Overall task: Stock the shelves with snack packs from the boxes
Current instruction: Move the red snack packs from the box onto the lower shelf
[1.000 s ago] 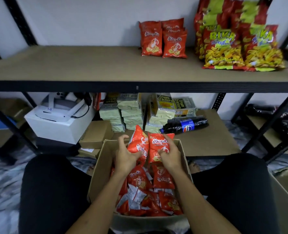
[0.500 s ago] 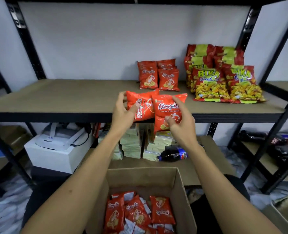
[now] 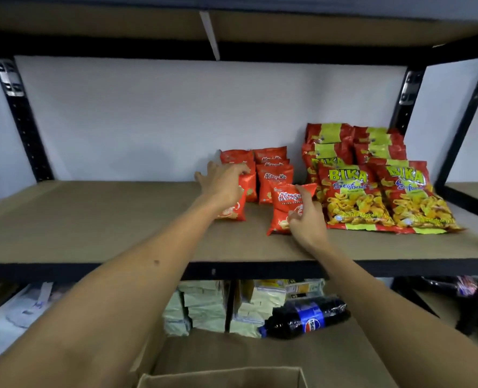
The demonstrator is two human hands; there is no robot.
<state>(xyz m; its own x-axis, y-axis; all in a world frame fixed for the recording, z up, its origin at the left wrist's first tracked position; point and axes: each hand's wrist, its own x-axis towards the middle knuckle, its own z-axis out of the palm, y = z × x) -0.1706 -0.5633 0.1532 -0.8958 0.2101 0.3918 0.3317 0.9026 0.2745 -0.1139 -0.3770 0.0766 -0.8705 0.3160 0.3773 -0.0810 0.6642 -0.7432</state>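
Head-camera view: a small red foil snack pack is pinched upright on the brown board shelf by the curled fingers of the right hand. Just left of that grip, a second red snack pack is grasped by the left hand, with more red packs stacked behind and large red-and-yellow chip bags leaning to the right.

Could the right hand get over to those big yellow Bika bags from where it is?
Probably yes. The right hand grips a small red pack just beside the Bika bags, nothing between them, but its grip is taken up by that pack.
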